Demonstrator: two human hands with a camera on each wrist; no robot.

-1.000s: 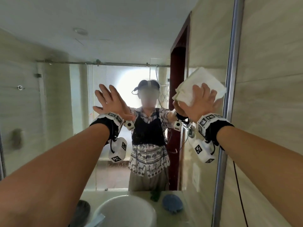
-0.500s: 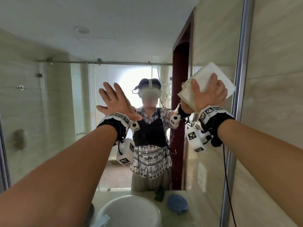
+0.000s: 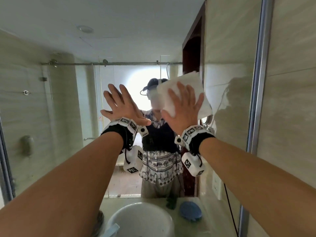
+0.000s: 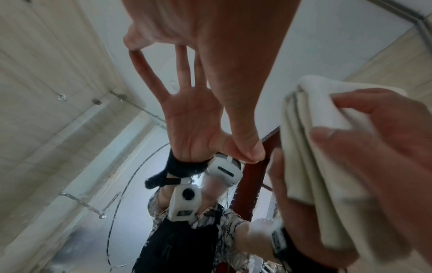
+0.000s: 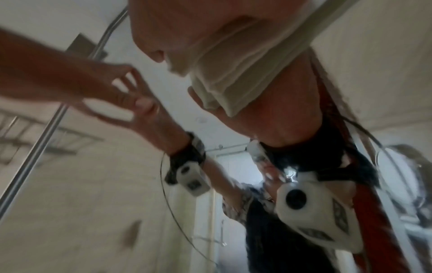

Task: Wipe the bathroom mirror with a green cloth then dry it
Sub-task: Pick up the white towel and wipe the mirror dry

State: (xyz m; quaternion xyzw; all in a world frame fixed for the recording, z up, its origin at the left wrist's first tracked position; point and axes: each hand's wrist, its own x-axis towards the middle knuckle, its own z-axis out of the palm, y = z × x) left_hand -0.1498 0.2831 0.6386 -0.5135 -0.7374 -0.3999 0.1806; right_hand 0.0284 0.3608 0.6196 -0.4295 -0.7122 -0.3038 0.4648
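Note:
The bathroom mirror (image 3: 51,117) fills the head view, framed by a metal strip (image 3: 256,100) on its right. My right hand (image 3: 183,108) presses a folded white cloth (image 3: 193,82) flat against the glass with spread, straight fingers. My left hand (image 3: 123,106) rests flat on the glass just to its left, fingers splayed and holding nothing. The left wrist view shows the left hand (image 4: 210,37) meeting its own reflection, with the cloth (image 4: 311,147) beside it. In the blurred right wrist view the cloth (image 5: 229,73) lies under the right hand (image 5: 187,27).
Below the mirror a white round basin (image 3: 142,219) sits on the counter. A blue round item (image 3: 190,210) and a small dark green bundle (image 3: 171,202) lie behind it. A tiled wall (image 3: 290,117) runs along the right of the frame.
My right hand has slid the white cloth leftward from the mirror's right edge toward the middle. The left hand has stayed planted on the glass.

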